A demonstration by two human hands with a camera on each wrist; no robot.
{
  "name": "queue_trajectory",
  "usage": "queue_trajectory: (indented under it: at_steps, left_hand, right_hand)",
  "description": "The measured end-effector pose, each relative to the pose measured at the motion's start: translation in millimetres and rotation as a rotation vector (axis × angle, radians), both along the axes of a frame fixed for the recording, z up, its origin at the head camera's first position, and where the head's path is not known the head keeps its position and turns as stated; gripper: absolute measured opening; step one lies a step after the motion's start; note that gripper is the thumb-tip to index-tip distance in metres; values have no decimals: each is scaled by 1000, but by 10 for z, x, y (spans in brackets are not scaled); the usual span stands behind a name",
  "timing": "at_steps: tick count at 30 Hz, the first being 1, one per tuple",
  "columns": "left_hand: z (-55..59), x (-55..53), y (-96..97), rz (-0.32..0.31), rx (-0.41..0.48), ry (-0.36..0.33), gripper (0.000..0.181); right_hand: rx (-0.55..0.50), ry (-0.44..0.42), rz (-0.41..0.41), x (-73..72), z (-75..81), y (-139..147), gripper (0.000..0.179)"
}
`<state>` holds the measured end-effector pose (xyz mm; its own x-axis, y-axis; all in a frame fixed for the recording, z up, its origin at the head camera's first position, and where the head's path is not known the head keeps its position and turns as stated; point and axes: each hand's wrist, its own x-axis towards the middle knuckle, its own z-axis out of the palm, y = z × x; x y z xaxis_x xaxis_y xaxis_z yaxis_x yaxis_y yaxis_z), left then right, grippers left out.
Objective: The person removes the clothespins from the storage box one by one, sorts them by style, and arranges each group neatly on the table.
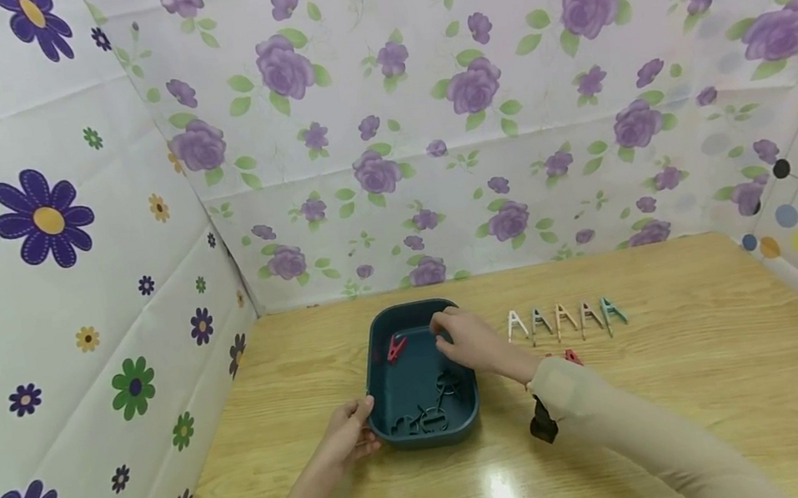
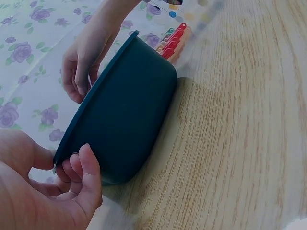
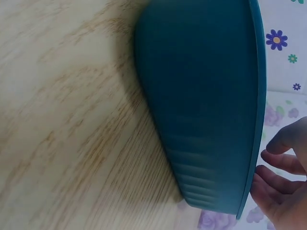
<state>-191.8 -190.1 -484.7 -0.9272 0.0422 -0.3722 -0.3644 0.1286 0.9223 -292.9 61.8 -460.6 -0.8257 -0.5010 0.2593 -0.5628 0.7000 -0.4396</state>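
A dark teal plastic basin (image 1: 414,365) stands on the table. My left hand (image 1: 348,436) pinches its rim at the near left corner, thumb on top and fingers below, as the left wrist view shows. Above the basin's far right side hangs my right hand (image 1: 473,340), its fingers loosely bent. Between that thumb and those fingers I see nothing in the right wrist view. Inside the basin lie a red clothespin (image 1: 396,348), toward the back left, and several dark ring-shaped pieces (image 1: 432,419) at the near end, their kind unclear.
Right of the basin, several clothespins (image 1: 563,320) stand in a row: white, dark, yellowish and teal. Red clothespins (image 1: 573,356) lie in front of them, partly hidden by my right arm. Flowered cloth (image 1: 367,118) bounds the wooden table (image 1: 684,346) at the back and left.
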Motion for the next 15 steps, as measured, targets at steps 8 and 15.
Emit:
queue_trajectory:
  at_steps: [8,15]
  left_hand:
    - [-25,-5,5,4,-5,1,41]
    - [-13,-5,-1,-6,-9,3,43]
  right_hand:
    - [134,-112,61,-39,55,-97,25]
    - [152,-168,89,-107,64,-181,28]
